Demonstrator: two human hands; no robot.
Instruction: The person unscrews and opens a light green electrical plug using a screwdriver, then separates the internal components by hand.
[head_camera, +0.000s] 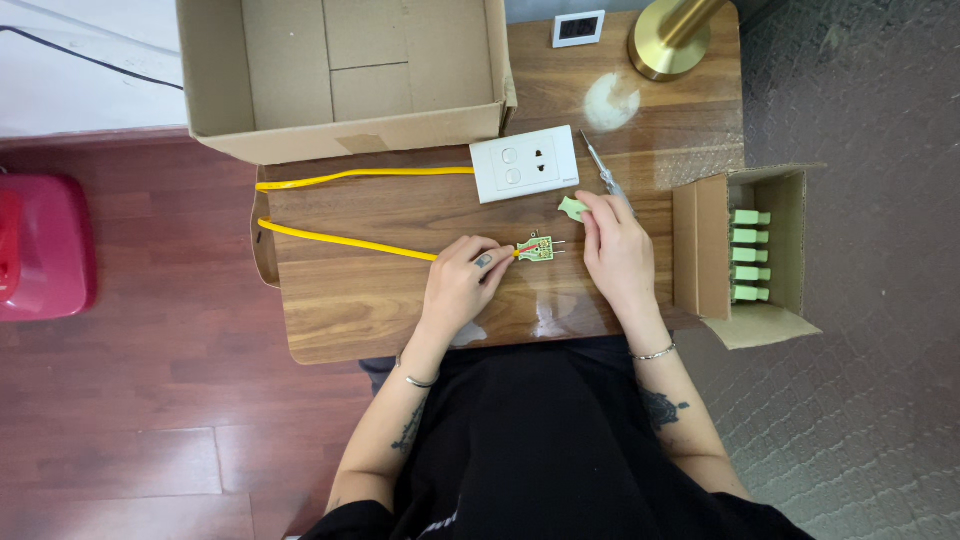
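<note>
Yellow cable (350, 243) lying across wooden worktop (400, 310), left hand (462, 285) pinching its end beside opened green plug (537, 248). Right hand (615, 245) closing fingers round green cover piece (572, 207). Probably best keeping plug base pinned flat while lining cover up squarely.

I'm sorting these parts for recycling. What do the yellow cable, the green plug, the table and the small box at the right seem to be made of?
Yellow cable: a smooth plastic or rubber jacket, bending softly. Green plug by the left hand: matte moulded plastic with metal prongs. Table: glossy wood grain, perhaps veneer or laminate. Small box: brown cardboard with folded flaps.
</note>
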